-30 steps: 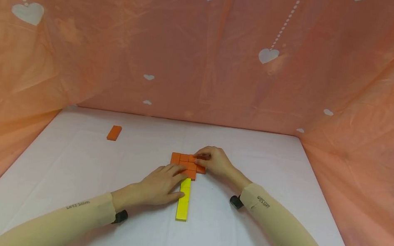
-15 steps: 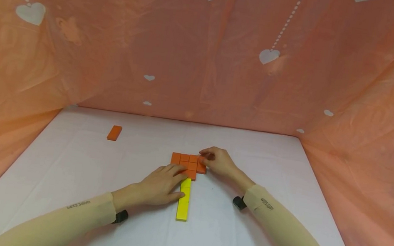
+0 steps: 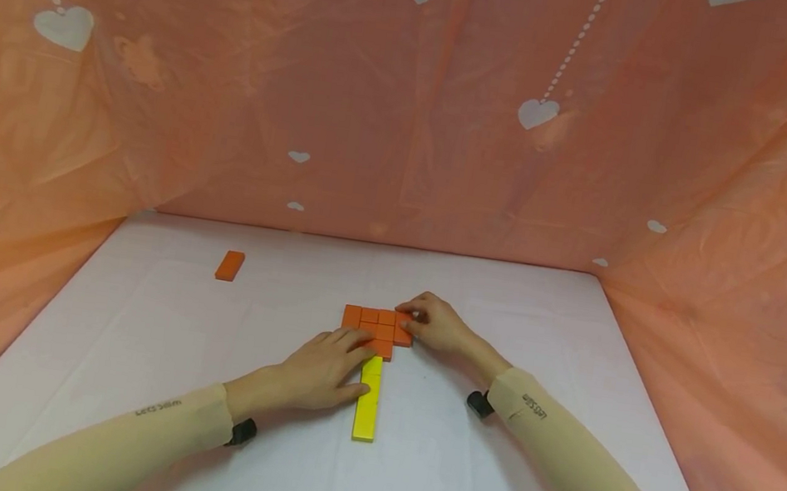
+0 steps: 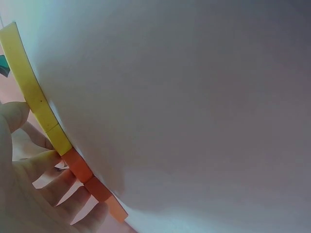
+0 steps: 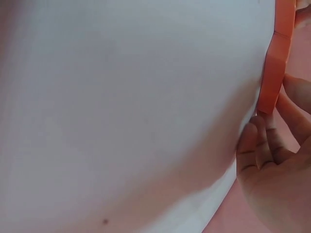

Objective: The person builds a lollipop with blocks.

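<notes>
Flat orange blocks (image 3: 369, 315) lie fitted together in a patch on the white table. A straight strip of yellow blocks (image 3: 365, 419) runs from this patch toward the person. My left hand (image 3: 318, 369) rests with spread, relaxed fingers along the left side, fingertips on the near orange blocks and thumb at the yellow strip's edge. At the patch's right side, my right hand (image 3: 438, 326) holds the outermost orange block (image 5: 272, 82) between thumb and index finger. The other right fingers are curled beside its end in the right wrist view.
One loose orange block (image 3: 229, 265) lies at the back left of the white table (image 3: 482, 476). Peach sheeting (image 3: 412, 114) with white hearts rises behind the table and on both sides. Dark wrist cameras hang under both sleeves.
My right hand has shifted slightly right from the patch's upper middle blocks to its right-hand block. My left hand and the blocks stay in place.
</notes>
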Available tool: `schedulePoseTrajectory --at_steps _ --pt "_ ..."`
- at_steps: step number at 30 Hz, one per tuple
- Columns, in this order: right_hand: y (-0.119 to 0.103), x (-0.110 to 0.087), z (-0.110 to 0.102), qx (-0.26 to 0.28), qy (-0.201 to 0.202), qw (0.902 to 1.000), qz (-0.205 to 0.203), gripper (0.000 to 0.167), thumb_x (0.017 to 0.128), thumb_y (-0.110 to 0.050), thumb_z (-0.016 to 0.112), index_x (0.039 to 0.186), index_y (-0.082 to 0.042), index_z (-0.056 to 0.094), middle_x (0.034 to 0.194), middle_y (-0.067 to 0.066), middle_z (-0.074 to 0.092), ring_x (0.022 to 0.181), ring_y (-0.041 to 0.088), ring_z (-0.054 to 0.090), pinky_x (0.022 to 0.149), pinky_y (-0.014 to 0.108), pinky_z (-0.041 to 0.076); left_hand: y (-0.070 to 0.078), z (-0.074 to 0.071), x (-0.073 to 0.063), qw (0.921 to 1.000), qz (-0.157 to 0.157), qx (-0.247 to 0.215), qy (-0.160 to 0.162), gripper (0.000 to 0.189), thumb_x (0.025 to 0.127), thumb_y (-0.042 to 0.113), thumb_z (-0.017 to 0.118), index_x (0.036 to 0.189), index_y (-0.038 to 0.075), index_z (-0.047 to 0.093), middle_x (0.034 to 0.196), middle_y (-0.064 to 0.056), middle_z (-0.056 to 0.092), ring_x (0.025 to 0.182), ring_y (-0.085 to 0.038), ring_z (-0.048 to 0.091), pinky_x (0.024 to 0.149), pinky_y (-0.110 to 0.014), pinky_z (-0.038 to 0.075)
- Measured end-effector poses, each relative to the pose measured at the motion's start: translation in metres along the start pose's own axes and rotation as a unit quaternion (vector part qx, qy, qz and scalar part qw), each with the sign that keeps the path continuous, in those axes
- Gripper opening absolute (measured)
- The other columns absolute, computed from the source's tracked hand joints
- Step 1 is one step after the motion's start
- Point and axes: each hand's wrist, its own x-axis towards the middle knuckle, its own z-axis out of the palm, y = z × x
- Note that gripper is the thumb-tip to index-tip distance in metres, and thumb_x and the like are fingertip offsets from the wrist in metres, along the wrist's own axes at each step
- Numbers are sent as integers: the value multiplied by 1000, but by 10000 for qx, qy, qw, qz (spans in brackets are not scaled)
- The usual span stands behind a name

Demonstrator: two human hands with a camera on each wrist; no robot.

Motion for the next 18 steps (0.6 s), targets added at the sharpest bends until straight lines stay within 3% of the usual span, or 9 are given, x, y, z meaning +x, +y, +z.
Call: schedulePoseTrajectory --at_steps 18 --pt "2 1 1 -19 17 10000 25 32 102 -16 67 131 -4 71 113 11 64 96 22 58 88 37 53 -1 -2 2 10000 11 -46 -43 60 100 47 66 146 9 58 155 -14 47 142 -33 43 112 -57 44"
